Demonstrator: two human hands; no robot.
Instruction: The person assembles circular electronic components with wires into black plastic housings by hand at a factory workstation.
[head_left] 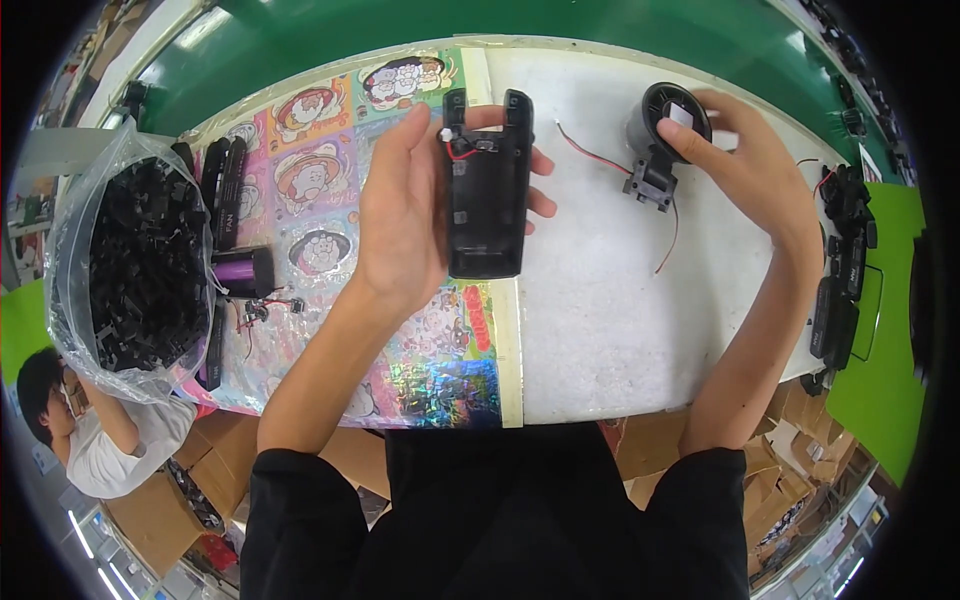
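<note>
My left hand (392,235) is wrapped round a long black plastic handle shell (487,215), hollow side facing up. Near the shell's far end sits a small part with red and black wires and a white connector (446,134). At the right, my right hand (765,170) grips a round black fan head (648,108), thumb across its front and the other fingers partly hidden behind. Below the round part is a black hinge block (652,184). Thin wires (595,154) run from the block over the white table surface (600,310).
A clear plastic bag (65,250) of small black parts stands at the left. Beside it lie black strips (229,190), a purple cylinder (236,271) and small wired parts (262,310). More black parts (850,270) line the right edge. Another person (110,440) is at lower left.
</note>
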